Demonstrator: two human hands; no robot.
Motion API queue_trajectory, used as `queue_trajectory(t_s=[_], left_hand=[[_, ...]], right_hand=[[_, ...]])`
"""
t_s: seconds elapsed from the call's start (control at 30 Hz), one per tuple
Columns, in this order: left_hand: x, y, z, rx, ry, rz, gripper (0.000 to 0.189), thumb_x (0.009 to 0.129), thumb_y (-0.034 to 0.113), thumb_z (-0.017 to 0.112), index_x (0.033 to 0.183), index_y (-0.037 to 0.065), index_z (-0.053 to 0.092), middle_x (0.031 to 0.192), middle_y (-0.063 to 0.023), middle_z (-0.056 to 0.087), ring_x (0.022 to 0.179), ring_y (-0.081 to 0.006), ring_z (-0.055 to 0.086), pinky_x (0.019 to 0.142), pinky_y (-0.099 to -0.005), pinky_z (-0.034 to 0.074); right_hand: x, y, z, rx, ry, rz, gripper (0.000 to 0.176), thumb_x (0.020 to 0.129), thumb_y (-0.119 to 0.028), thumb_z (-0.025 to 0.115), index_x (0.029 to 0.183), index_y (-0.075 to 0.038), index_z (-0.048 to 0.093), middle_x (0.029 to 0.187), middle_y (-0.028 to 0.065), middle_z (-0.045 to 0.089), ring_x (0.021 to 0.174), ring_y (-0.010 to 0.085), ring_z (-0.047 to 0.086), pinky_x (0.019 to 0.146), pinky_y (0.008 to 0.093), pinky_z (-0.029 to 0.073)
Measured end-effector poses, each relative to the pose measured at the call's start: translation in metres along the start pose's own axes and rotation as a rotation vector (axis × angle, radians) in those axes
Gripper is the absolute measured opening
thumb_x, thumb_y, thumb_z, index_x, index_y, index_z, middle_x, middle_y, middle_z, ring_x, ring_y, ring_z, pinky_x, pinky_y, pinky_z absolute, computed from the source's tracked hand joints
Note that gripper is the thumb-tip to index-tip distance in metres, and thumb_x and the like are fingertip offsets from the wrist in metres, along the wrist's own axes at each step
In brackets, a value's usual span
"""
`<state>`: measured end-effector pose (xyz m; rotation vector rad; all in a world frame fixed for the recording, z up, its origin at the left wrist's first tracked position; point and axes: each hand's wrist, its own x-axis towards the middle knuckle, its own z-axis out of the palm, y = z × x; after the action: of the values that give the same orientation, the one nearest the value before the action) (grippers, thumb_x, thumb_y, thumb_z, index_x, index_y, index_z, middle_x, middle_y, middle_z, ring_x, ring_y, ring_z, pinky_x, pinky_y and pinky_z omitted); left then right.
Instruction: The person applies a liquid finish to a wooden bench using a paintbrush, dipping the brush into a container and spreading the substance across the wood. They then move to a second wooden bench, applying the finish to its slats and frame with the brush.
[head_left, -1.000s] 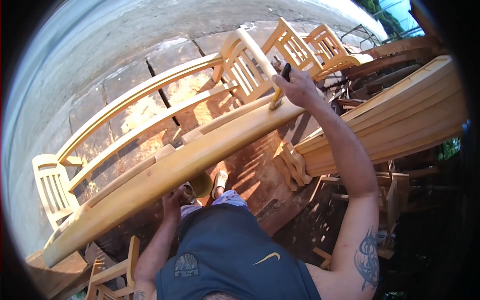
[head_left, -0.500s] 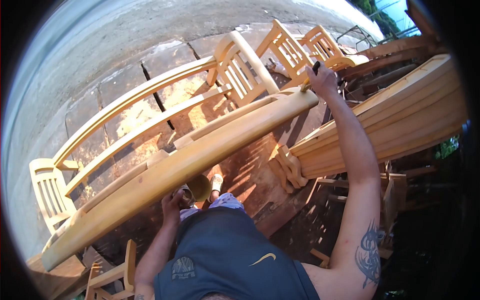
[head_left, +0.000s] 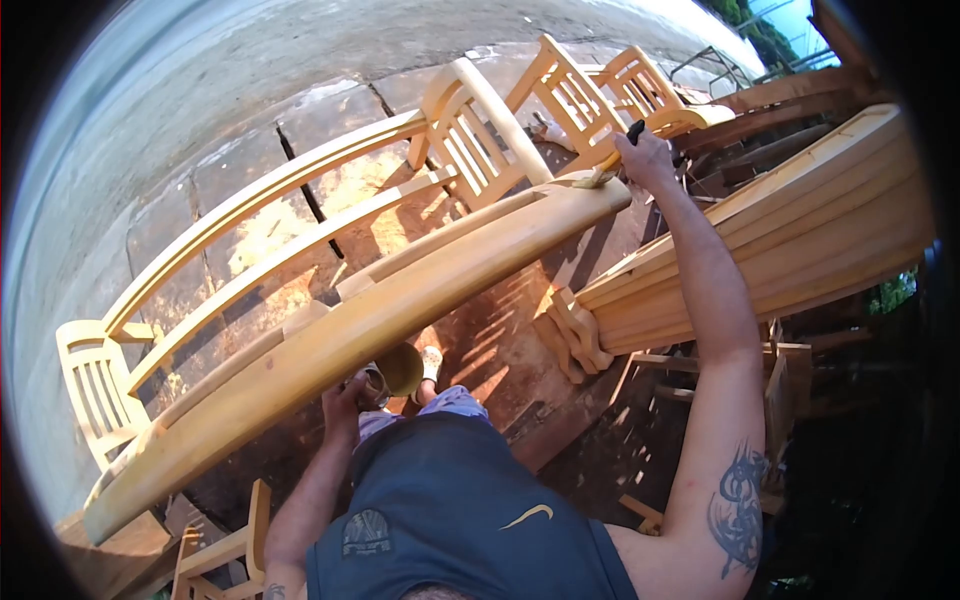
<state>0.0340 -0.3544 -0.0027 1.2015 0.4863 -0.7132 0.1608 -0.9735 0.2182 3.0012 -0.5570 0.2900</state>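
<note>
A long, pale wooden beam [head_left: 350, 330] with a rounded edge runs diagonally in front of me. At its far right end, my right hand [head_left: 648, 160] is closed around a paintbrush [head_left: 604, 174] with a dark handle end. The bristles lie against the top of that end. Below the beam's middle, my left hand [head_left: 343, 402] grips a small can [head_left: 374, 388], partly hidden by the beam and the fingers. Right beside it is a round yellowish-brown shape [head_left: 400, 370], which may be the can's opening or lid.
Beyond the beam stands a slatted wooden bench frame [head_left: 275, 190], with wooden chairs [head_left: 575, 100] behind its right end. A stack of curved planks [head_left: 770, 230] lies to my right. Another wooden frame [head_left: 225, 550] stands at lower left, and loose timber lies at lower right.
The paintbrush has tilted over, its bristles shifting slightly left along the beam's end. My left hand and the can stay nearly in place under the beam.
</note>
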Motion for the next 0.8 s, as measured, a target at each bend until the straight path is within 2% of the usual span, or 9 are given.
queue_trajectory(t_s=[0.07,0.27,0.37,0.47,0.5,0.6,0.67,0.73,0.8], left_hand=[[-0.002,0.004,0.0,0.031,0.025,0.01,0.018,0.093,0.017,0.065,0.107,0.006,0.066,0.078,-0.0039,0.062,0.065,-0.0118,0.058,0.054,-0.0276,0.048],[0.0,0.001,0.0,0.061,-0.051,0.064,0.019,0.094,0.019,0.065,0.106,0.005,0.067,0.074,-0.0036,0.061,0.064,-0.0122,0.058,0.058,-0.0284,0.051],[0.0,0.001,0.005,0.051,-0.062,0.085,0.019,0.094,0.02,0.065,0.104,0.004,0.067,0.072,-0.0031,0.06,0.064,-0.0124,0.059,0.061,-0.0289,0.053],[0.0,0.003,0.007,0.08,-0.071,0.104,0.019,0.094,0.019,0.065,0.103,0.003,0.067,0.072,-0.003,0.06,0.064,-0.0124,0.059,0.062,-0.0291,0.054],[-0.001,0.004,0.007,0.082,-0.076,0.093,0.018,0.094,0.019,0.065,0.103,0.003,0.067,0.072,-0.0031,0.061,0.064,-0.0124,0.06,0.062,-0.0291,0.054],[-0.001,0.007,0.005,0.076,-0.094,0.084,0.018,0.094,0.018,0.065,0.102,0.003,0.068,0.074,-0.0034,0.062,0.065,-0.0122,0.06,0.062,-0.0288,0.054],[0.0,0.002,0.002,0.047,-0.096,0.096,0.017,0.094,0.018,0.066,0.102,0.003,0.068,0.075,-0.0038,0.063,0.065,-0.0119,0.061,0.061,-0.0281,0.054],[0.0,-0.001,-0.005,0.049,-0.094,0.09,0.016,0.094,0.017,0.066,0.103,0.003,0.068,0.076,-0.004,0.065,0.064,-0.0115,0.062,0.061,-0.0273,0.054],[-0.005,0.003,-0.006,0.035,-0.094,0.095,0.016,0.094,0.016,0.066,0.103,0.003,0.069,0.077,-0.004,0.066,0.063,-0.0111,0.062,0.061,-0.0267,0.054]], right_hand=[[-0.008,-0.025,-0.031,0.005,0.113,0.156,0.052,0.091,-0.048,0.062,0.102,0.003,0.066,0.089,0.0277,0.07,0.089,0.0427,0.069,0.082,0.0488,0.054],[-0.058,-0.119,-0.042,0.327,-0.003,-0.154,0.046,0.093,-0.042,0.065,0.098,0.003,0.062,0.08,0.0229,0.068,0.078,0.0371,0.07,0.076,0.0471,0.053],[-0.074,-0.169,-0.067,0.617,-0.126,-0.065,0.04,0.093,-0.039,0.068,0.097,0.0,0.061,0.072,0.0145,0.064,0.063,0.0246,0.066,0.061,0.0389,0.053],[-0.081,-0.186,-0.084,1.195,-0.319,0.157,0.029,0.095,-0.031,0.07,0.093,-0.003,0.062,0.069,0.0049,0.06,0.053,0.0105,0.057,0.049,0.0259,0.045],[-0.083,-0.183,-0.081,1.242,-0.388,0.118,0.024,0.094,-0.029,0.07,0.096,-0.006,0.062,0.07,0.0029,0.058,0.049,0.009,0.053,0.046,0.0231,0.044],[-0.075,-0.135,-0.058,0.984,-0.416,0.181,0.025,0.092,-0.027,0.068,0.096,-0.003,0.062,0.068,0.0035,0.061,0.052,0.0095,0.059,0.046,0.0244,0.047],[-0.06,-0.083,-0.055,0.782,-0.204,0.218,0.025,0.092,-0.028,0.065,0.096,-0.003,0.063,0.068,0.0052,0.064,0.054,0.011,0.062,0.049,0.0267,0.05],[-0.052,-0.037,-0.059,0.411,0.056,0.044,0.025,0.092,-0.029,0.066,0.096,-0.004,0.065,0.069,0.0067,0.068,0.056,0.0119,0.065,0.053,0.0285,0.053],[-0.054,-0.02,-0.073,0.274,0.316,-0.026,0.024,0.092,-0.029,0.067,0.098,-0.005,0.065,0.071,0.0076,0.07,0.06,0.0123,0.068,0.056,0.0286,0.054]])
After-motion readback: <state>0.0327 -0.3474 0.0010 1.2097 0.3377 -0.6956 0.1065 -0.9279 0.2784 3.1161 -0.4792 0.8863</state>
